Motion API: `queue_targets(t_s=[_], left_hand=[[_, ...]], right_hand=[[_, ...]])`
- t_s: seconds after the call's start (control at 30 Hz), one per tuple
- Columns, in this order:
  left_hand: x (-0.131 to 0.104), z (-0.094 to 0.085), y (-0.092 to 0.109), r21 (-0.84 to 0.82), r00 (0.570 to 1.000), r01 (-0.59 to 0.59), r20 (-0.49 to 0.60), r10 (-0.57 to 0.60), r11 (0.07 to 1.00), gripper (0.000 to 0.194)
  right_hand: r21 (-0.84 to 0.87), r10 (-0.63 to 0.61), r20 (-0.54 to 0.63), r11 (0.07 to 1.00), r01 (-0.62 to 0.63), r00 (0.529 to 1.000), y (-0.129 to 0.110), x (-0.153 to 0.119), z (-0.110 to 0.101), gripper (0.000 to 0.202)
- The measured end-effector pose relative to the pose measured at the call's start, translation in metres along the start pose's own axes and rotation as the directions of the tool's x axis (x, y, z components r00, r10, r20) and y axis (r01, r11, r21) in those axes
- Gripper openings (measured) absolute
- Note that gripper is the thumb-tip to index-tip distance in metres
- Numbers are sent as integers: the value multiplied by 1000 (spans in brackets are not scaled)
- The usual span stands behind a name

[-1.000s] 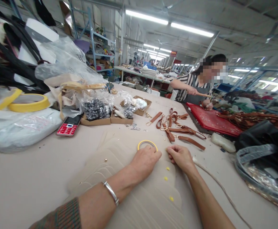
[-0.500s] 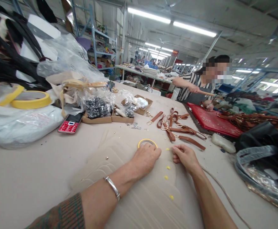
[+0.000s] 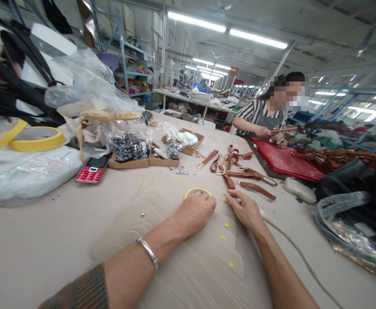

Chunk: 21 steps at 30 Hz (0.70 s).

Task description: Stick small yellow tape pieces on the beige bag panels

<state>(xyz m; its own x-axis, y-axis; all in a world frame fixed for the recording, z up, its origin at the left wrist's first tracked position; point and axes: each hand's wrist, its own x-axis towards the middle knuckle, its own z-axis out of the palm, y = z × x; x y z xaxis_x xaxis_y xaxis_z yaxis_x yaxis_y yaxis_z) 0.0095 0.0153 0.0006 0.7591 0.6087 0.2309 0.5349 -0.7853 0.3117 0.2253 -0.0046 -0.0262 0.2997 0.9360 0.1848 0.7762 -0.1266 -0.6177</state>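
My left hand (image 3: 194, 213), a silver bangle on its wrist, is closed on a roll of yellow tape (image 3: 198, 189) that stands partly hidden behind the fingers. Under both hands lie overlapping beige sheets (image 3: 188, 266) with curved edges. My right hand (image 3: 246, 210) is open at their right side, its fingers stretched out beside a small yellow tape piece (image 3: 224, 200). Several more yellow bits, such as this tape bit (image 3: 230, 265), run in a line down the sheets toward me.
Brown straps (image 3: 239, 171) with metal clasps lie beyond my hands. To the left are a red phone (image 3: 93, 170), boxes of wrapped hardware (image 3: 129, 148) and large yellow tape rolls (image 3: 38, 139). A co-worker (image 3: 265, 116) holds a stick-like tool over a red pad (image 3: 284, 159). A cord (image 3: 297, 249) crosses the table.
My right hand's fingers have gone from a pinch at the top yellow piece to stretched out over it. My left hand stays at the tape roll. The co-worker's tool has dropped slightly.
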Motion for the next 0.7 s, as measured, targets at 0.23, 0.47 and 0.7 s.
queue_targets(t_s=[0.23, 0.47, 0.7], left_hand=[[1, -1, -3, -72, 997, -14, -73, 8, 997, 7], [2, 2, -7, -162, 989, 58, -125, -78, 985, 7], [3, 5, -9, -129, 981, 183, -39, -189, 975, 15]], right_hand=[[159, 64, 23, 985, -66, 998, 12, 2, -5, 39], [324, 108, 226, 929, -179, 968, 4, -7, -19, 49], [192, 127, 634, 930, -315, 763, -3, -14, -35, 37]])
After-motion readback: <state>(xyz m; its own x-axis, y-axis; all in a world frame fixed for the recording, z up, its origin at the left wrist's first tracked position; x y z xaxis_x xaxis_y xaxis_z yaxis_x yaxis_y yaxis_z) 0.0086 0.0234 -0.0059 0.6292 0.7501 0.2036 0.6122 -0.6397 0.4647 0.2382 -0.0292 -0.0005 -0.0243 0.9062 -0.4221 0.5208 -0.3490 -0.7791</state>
